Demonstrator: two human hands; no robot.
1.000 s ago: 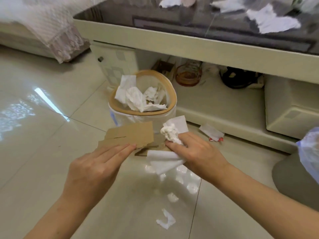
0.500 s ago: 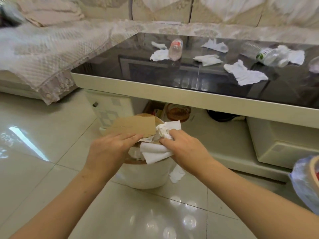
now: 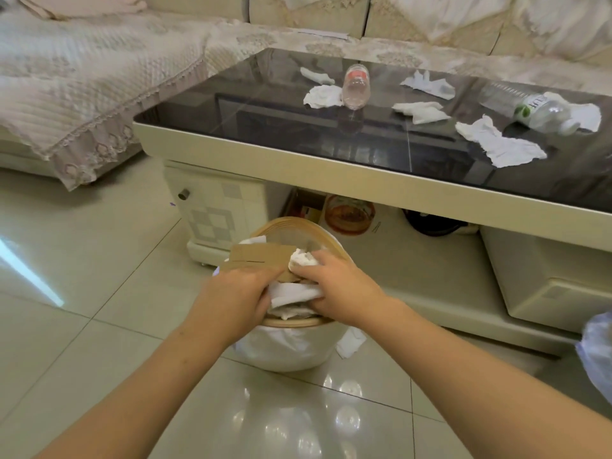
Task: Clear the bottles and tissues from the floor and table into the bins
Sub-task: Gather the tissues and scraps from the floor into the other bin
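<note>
Your sofa [image 3: 99, 77] fills the view from nine to twelve o'clock, and the glass-topped coffee table [image 3: 298, 160] spans the upper right, with tissues such as the torn one [image 3: 500, 144] at two o'clock. Two clear bottles lie on the glass: a red-capped bottle [image 3: 356, 86] at twelve o'clock and a green-labelled bottle [image 3: 543, 111] at two. Below the table edge, at centre, stands the wood-rimmed waste bin [image 3: 288, 346], with one tissue [image 3: 351, 342] on the floor touching its right side. Over its mouth, your left hand [image 3: 235, 299] is curled, fingers together, on a cardboard piece [image 3: 261, 258]. Your right hand [image 3: 341, 289] is clamped on a crumpled tissue wad [image 3: 303, 260] and flat white tissues [image 3: 294, 293].
</note>
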